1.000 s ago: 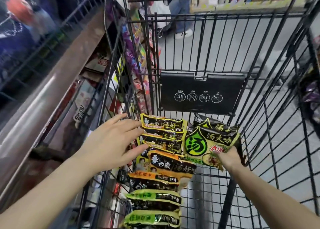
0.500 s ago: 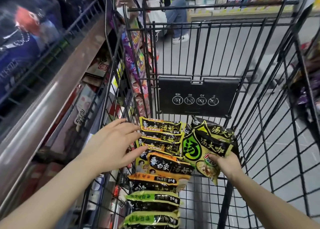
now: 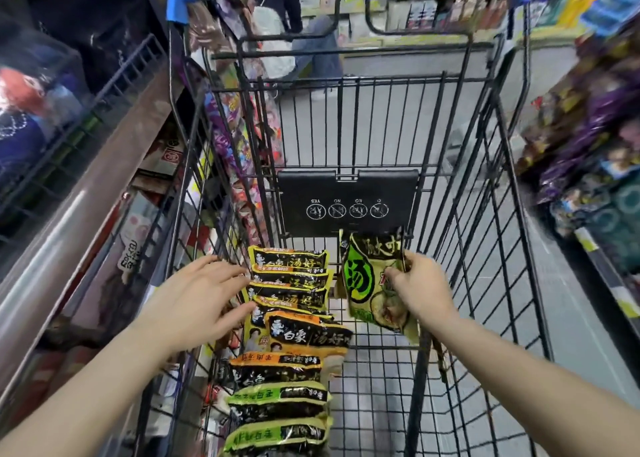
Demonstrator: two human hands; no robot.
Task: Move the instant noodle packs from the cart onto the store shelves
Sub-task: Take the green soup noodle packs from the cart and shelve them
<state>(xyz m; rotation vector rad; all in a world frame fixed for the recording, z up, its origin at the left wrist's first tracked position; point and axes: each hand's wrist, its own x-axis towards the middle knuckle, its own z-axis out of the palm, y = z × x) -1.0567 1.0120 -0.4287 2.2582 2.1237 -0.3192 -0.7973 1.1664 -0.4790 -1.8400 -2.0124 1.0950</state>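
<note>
A black wire cart (image 3: 485,283) fills the view. Along its left side lies a row of several black instant noodle packs (image 3: 291,321) with yellow, orange and green edges. My right hand (image 3: 420,288) grips a black and green noodle pack (image 3: 363,276) by its right edge and holds it upright above the cart floor. My left hand (image 3: 199,299) hovers with spread, relaxed fingers just left of the row, its fingertips near the top yellow packs, holding nothing.
A store shelf (image 3: 79,193) with a metal edge and boxed goods runs along the left of the cart. Shelves with purple snack bags (image 3: 588,127) stand on the right. A black child-seat flap (image 3: 348,200) hangs at the cart's far end. A person's legs (image 3: 311,44) show beyond the handle.
My right hand has lifted the green pack and turned it from lying flat to upright. My left hand has stayed beside the row. The view has tilted up toward the cart handle.
</note>
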